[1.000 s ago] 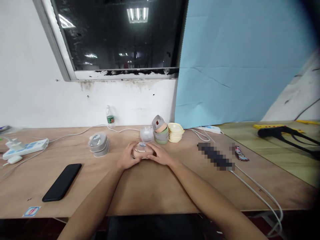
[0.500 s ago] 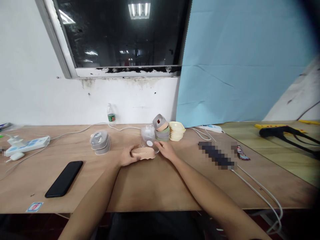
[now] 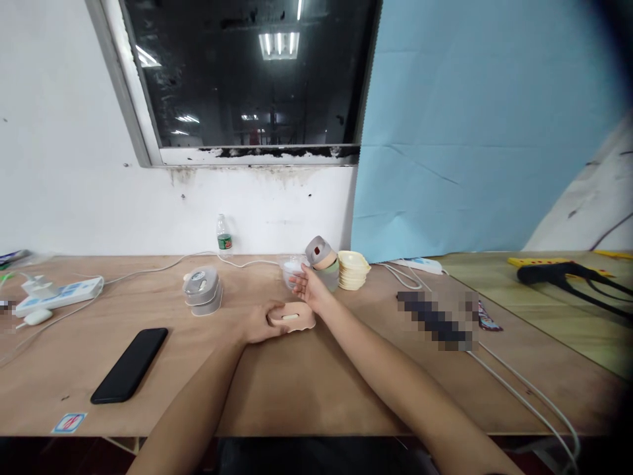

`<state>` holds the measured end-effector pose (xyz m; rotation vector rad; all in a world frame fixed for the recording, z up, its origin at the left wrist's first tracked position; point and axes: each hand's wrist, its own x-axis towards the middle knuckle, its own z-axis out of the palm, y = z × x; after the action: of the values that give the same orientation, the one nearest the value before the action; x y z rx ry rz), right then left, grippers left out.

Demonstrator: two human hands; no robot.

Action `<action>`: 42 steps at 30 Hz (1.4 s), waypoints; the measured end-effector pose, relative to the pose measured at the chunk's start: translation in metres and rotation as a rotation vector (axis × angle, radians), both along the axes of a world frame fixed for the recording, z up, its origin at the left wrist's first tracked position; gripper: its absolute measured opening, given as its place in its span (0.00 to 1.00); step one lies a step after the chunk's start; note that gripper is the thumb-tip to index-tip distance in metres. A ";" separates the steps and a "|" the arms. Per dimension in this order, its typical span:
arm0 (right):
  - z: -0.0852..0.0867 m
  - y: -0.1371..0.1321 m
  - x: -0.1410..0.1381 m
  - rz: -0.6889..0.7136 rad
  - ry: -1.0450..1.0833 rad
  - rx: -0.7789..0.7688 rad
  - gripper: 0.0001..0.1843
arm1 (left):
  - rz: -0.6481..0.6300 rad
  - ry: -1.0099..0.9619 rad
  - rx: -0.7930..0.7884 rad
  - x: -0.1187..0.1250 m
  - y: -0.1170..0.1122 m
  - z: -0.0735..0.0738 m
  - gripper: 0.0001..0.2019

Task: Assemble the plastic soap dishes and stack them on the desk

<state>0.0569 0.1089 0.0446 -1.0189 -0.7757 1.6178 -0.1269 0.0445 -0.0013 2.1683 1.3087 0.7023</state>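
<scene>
the left hand [image 3: 257, 324] rests on the wooden table [image 3: 306, 382] and its fingers curl around the left end of a pink tray [image 3: 291, 317], pinning it flat on the table. the tray has no lid on it, and a small white piece lies inside.

the right hand [image 3: 307, 285] is up off the table, just behind the tray. its fingers are bent around a clear lid [image 3: 291, 270] (it is see-through, so the edges are hard to make out), and it looks like the hand is gripping it. the lid is close to a leaning stack of grey and pink trays [image 3: 322, 261] and a stack of yellow trays [image 3: 353, 269].

so the opening part looks done: lid off, tray bare. i think what is left is to put the lid down somewhere.

off to the left sits a grey covered tray [image 3: 202, 290], well apart, and a black phone [image 3: 129, 364].
</scene>
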 end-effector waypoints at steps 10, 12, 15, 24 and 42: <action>-0.022 0.019 -0.004 -0.235 -0.158 0.071 0.11 | -0.026 0.015 0.017 0.000 -0.003 0.004 0.34; -0.026 0.020 -0.001 -0.237 -0.190 0.106 0.10 | -0.030 0.006 0.025 0.001 -0.003 0.004 0.33; -0.029 0.020 0.001 -0.181 -0.259 0.270 0.11 | -0.039 0.011 0.031 0.001 -0.001 0.002 0.33; -0.014 0.018 -0.010 -0.013 -0.126 0.327 0.19 | -0.025 0.031 0.035 0.001 0.000 -0.001 0.33; -0.024 0.014 0.008 -0.114 -0.611 0.750 0.24 | -0.062 0.022 0.032 0.002 0.000 0.001 0.33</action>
<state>0.0653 0.1233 0.0209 -0.9586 -1.5515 0.7724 -0.1252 0.0441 0.0001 2.2378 1.2439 0.6805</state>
